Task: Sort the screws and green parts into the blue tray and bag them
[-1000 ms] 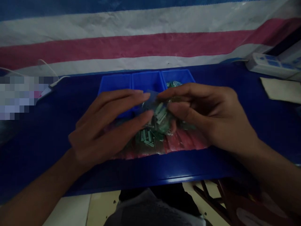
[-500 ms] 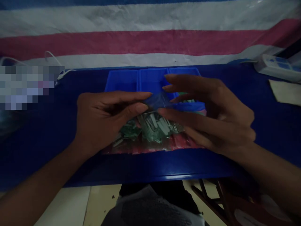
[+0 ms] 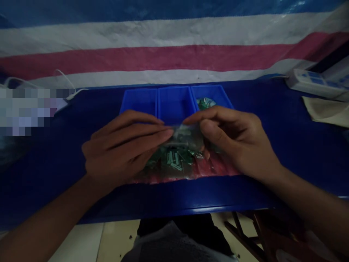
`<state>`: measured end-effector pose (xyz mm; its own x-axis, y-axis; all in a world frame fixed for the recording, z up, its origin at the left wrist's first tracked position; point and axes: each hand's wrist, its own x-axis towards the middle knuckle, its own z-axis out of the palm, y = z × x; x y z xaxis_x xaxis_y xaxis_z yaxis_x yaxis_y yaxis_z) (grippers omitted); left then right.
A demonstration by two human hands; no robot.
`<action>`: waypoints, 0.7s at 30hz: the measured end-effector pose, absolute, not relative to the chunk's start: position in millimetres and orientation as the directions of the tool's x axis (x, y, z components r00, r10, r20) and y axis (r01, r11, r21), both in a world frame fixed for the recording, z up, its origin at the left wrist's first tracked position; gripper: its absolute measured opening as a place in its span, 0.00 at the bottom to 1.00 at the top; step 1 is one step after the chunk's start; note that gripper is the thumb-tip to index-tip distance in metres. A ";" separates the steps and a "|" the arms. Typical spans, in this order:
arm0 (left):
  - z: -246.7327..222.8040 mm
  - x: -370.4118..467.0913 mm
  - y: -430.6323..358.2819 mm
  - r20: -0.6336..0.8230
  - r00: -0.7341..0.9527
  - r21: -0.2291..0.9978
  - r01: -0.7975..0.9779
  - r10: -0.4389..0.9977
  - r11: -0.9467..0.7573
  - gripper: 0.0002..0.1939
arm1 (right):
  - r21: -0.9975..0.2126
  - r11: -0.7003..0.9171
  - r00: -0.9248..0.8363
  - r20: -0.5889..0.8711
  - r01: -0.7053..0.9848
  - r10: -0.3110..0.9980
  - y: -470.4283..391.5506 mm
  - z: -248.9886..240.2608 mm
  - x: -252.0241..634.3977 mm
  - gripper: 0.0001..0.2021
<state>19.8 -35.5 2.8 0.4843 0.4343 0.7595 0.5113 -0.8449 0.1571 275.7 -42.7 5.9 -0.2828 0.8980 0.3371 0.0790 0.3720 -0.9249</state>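
Clear bag (image 3: 188, 136) at the centre of the clock face, suspended between your two hands above the blue table (image 3: 267, 109). Your right hand (image 3: 240, 142), at 3 o'clock, is mostly closed: thumb and curled fingers grip the right side of the bag, and the forefinger reaches along its upper edge. Your left hand (image 3: 117, 145), at 9 o'clock, has its fingers nearly straight and close together, tips at the bag's left side; its thumb is hidden—whether it grips, you cannot tell. Beneath, towards 6 o'clock, lie clear packets (image 3: 174, 160) with pale green pieces, beside red material (image 3: 212, 165). Three blue bins stand in a row—left bin (image 3: 140, 96) at 11, middle bin (image 3: 176, 100) at 12, right bin (image 3: 223, 97) at 1 o'clock, the last bearing a green-filled packet (image 3: 205, 103).
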 end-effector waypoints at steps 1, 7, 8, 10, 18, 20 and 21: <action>3.6 20.3 -36.4 0.736 0.471 0.198 0.537 0.486 -0.820 0.12 | -0.884 0.448 -0.294 0.397 0.132 0.870 -43.1 5.7 275.4 0.09; 5.5 27.0 -35.6 0.755 0.411 0.315 0.456 0.511 -0.832 0.11 | -0.711 0.630 -0.287 0.561 0.313 0.776 -42.1 2.6 274.7 0.06; 5.5 27.7 -34.1 0.753 0.413 0.326 0.441 0.512 -0.836 0.12 | -0.741 0.598 -0.240 0.548 0.305 0.801 -38.0 3.4 278.8 0.09; 6.4 27.7 -31.0 0.734 0.401 0.345 0.473 0.547 -0.810 0.12 | -0.785 0.540 -0.112 0.533 0.304 0.839 -24.2 6.2 294.1 0.15; 5.8 19.7 -23.1 0.692 0.404 0.268 0.626 0.598 -0.732 0.10 | -0.652 0.397 -0.252 0.310 0.646 0.917 33.7 -3.1 360.8 0.12; 3.9 19.8 -21.8 0.698 0.420 0.250 0.615 0.579 -0.748 0.10 | -0.537 0.460 -0.301 0.361 0.707 0.883 36.4 -12.1 360.4 0.12; 3.3 20.1 -21.3 0.700 0.430 0.241 0.609 0.570 -0.756 0.10 | -0.464 0.493 -0.315 0.411 0.736 0.856 37.2 -16.4 358.9 0.12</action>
<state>20.1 -21.3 3.3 0.4300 0.5700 0.7002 0.6093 -0.7555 0.2409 358.9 37.2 -16.4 -0.3148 0.8555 0.4111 0.7359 0.4935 -0.4636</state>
